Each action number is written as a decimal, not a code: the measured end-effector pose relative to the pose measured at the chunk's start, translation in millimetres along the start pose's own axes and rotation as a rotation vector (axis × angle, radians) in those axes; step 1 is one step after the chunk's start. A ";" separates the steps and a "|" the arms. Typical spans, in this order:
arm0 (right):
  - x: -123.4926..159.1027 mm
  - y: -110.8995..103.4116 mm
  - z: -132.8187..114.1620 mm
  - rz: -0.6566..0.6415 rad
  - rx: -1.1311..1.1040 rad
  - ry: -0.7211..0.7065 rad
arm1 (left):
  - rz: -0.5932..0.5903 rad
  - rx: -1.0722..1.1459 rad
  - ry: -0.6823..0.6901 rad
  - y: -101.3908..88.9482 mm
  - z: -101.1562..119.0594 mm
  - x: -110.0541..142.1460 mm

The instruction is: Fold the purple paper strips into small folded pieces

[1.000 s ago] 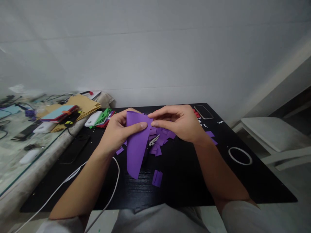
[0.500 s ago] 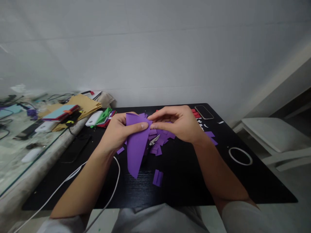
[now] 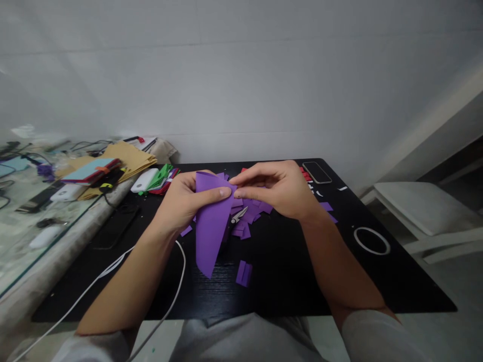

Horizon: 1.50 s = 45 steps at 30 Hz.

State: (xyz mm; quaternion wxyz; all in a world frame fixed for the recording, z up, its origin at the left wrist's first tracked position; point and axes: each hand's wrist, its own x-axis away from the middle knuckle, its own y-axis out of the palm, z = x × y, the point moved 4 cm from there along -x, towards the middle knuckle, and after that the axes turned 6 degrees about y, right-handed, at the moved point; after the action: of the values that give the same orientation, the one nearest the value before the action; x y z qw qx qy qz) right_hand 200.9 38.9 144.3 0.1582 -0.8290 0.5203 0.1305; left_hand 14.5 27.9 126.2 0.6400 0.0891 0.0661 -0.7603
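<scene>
A folded purple paper sheet (image 3: 210, 226) hangs point-down above the black table (image 3: 396, 281). My left hand (image 3: 181, 203) grips its top left part, thumb pressed across the front. My right hand (image 3: 281, 191) pinches the sheet's top right corner between thumb and fingers. Under and behind my hands lies a heap of small purple paper pieces (image 3: 249, 211), with small scissors (image 3: 238, 215) among them. One folded purple piece (image 3: 244, 273) lies alone nearer to me.
A white cable (image 3: 113, 271) runs across the table's left part. Green and red papers (image 3: 161, 180), a white device (image 3: 145, 180), a phone (image 3: 317, 172) and a white ring (image 3: 372, 240) lie around. Brown envelopes (image 3: 128, 157) and clutter fill the glass desk at left. A white seat (image 3: 418, 203) stands at right.
Both hands keep their grip on the purple sheet and hardly move; the view has shifted slightly.
</scene>
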 end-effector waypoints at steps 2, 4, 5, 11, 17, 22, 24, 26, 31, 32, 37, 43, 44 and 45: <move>-0.2 -0.2 0.0 -0.001 0.006 -0.002 | -0.003 0.004 0.000 -0.4 -0.2 0.0; -0.5 -0.4 0.1 -0.008 0.008 -0.001 | -0.004 0.007 -0.001 -1.0 -0.4 0.0; -0.6 -0.4 0.2 -0.013 0.007 0.001 | -0.005 0.007 -0.002 -1.2 -0.5 0.0; -0.7 -1.2 0.3 -0.032 -0.005 0.010 | -0.030 0.022 -0.011 -0.2 -1.4 -0.1; -0.9 -1.6 -0.2 -0.046 0.013 -0.011 | -0.053 -0.036 -0.007 -4.2 -1.3 -1.0; -1.3 -1.1 1.2 -0.090 0.006 -0.002 | -0.127 -0.100 -0.008 -5.2 1.8 -1.0; -1.6 -0.8 1.3 -0.101 -0.004 0.001 | -0.137 -0.124 -0.006 -6.0 2.9 -1.0; -1.7 -0.1 0.6 -0.109 -0.013 0.000 | -0.138 -0.148 -0.011 -7.3 3.0 -1.1; -1.2 0.9 -0.4 -0.051 -0.028 0.051 | -0.034 -0.194 0.056 -10.3 4.5 0.9; -0.8 1.2 -0.4 -0.035 -0.035 0.065 | 0.002 -0.203 0.078 -9.9 5.5 2.3; 1.2 6.0 0.6 -0.020 -0.038 0.085 | 0.140 -0.301 0.185 -2.1 13.6 12.5; 1.6 6.5 -1.1 0.034 -0.006 0.085 | 0.182 -0.335 0.253 -1.2 20.1 16.9; 1.5 6.0 -1.3 0.047 0.001 0.085 | 0.196 -0.325 0.265 -3.1 20.7 16.6; 1.5 5.6 -1.5 0.061 0.007 0.085 | 0.210 -0.319 0.273 -5.2 21.0 16.3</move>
State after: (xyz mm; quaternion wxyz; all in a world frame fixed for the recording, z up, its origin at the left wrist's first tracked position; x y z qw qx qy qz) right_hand 196.5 34.8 144.4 0.1348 -0.8171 0.5519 0.0980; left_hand 5.6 8.6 143.0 0.7068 0.0953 0.2619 -0.6502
